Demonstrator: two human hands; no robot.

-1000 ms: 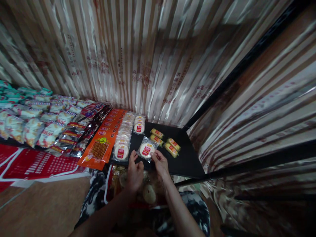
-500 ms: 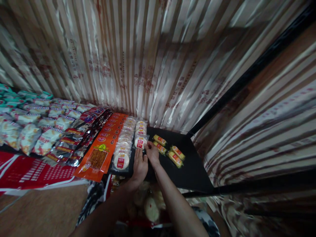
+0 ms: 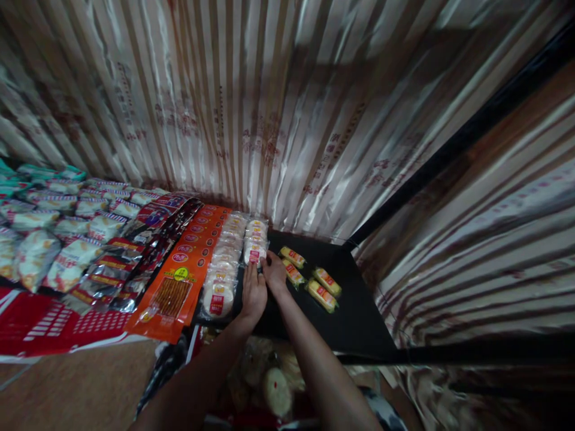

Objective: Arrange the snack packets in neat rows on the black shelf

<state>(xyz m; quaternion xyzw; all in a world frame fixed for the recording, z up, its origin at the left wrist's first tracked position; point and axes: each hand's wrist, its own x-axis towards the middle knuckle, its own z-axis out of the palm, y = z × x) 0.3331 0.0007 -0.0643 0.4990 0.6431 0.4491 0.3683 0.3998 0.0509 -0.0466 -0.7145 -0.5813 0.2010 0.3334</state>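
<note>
Two overlapping rows of round white snack packets with red labels lie on a black shelf [image 3: 309, 326]. At the front of the shorter row, my left hand [image 3: 254, 296] rests with its fingers stretched out flat and close together, the tips at the lower edge of the front round white snack packet [image 3: 255, 254]. My right hand [image 3: 274, 273] has its fingers bent at that packet's lower right edge, gripping it. The longer row [image 3: 218, 299] lies to the left of my hands. Several yellow wrapped snack bars [image 3: 321, 294] lie right of my right hand.
Left of the rows are orange snack bags [image 3: 173, 281], dark red and black packets [image 3: 119, 263], and white snack bags [image 3: 74, 260]. A striped curtain [image 3: 269, 120] hangs behind the shelf. A black post [image 3: 431, 167] slants up on the right. Below are more packaged goods [image 3: 276, 389].
The front packet has shifted slightly away from me, tighter against the row behind it. Both hands have moved with it. The view has turned a little.
</note>
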